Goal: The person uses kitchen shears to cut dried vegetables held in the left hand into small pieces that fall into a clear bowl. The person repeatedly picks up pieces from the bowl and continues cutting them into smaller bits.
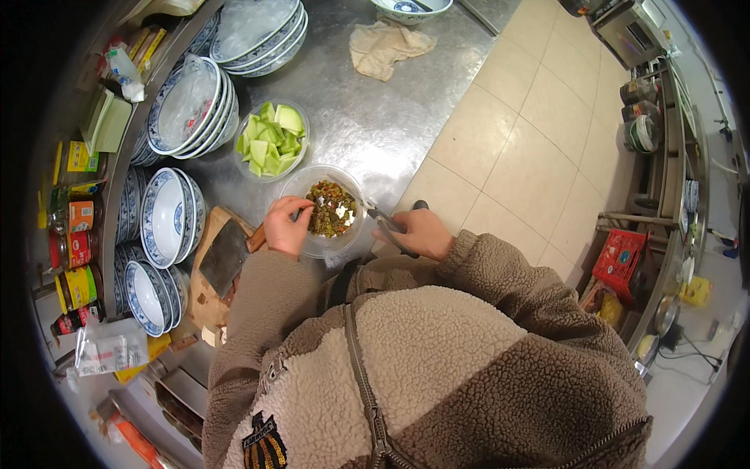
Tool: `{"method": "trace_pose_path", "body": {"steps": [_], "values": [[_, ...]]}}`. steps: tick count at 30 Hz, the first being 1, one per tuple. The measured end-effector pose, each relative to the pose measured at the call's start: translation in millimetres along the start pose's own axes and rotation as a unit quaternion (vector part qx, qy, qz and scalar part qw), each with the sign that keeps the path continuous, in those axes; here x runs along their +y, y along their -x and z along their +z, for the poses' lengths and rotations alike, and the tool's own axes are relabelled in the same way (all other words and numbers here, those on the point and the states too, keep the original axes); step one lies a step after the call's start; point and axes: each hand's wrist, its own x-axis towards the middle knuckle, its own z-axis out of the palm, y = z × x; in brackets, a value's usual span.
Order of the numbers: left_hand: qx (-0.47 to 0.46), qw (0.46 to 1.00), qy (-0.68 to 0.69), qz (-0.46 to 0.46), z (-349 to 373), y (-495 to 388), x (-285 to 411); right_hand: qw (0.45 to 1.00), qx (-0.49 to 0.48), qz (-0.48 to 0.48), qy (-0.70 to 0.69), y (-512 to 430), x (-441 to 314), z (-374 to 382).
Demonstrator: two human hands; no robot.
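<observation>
My right hand [426, 233] grips a pair of scissors [389, 225] with dark handles. The blades point at the right rim of a clear plastic bowl [293, 186]. Inside that bowl lies finely chopped green food with red bits [328, 218], and several shiny white patches show among it. My left hand [287, 225] is over the bowl's left rim with thumb and index finger pinched together. Whether anything small is between those fingertips cannot be told. Just beyond stands a second clear bowl [309, 140], full of cut pale-green vegetable pieces [272, 139].
A cleaver [224, 258] lies on a wooden board [199, 305], close to my left forearm. Stacks of blue-and-white bowls [167, 217] line the left of the steel table [375, 129]. A cloth [389, 48] lies at the far end. The table's edge drops to tiled floor [510, 152] on the right.
</observation>
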Motion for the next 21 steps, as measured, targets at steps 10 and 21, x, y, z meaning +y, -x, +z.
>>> {"method": "trace_pose_path", "body": {"steps": [10,21], "values": [[-0.04,0.861,0.408,-0.301,-11.3,8.1,4.8,0.998,-0.002,-0.041,0.053,6.0,-14.6,0.3],[-0.04,0.873,0.415,-0.255,5.8,8.3,7.2,0.991,-0.005,-0.069,0.115,10.3,-24.8,-5.2]]}}
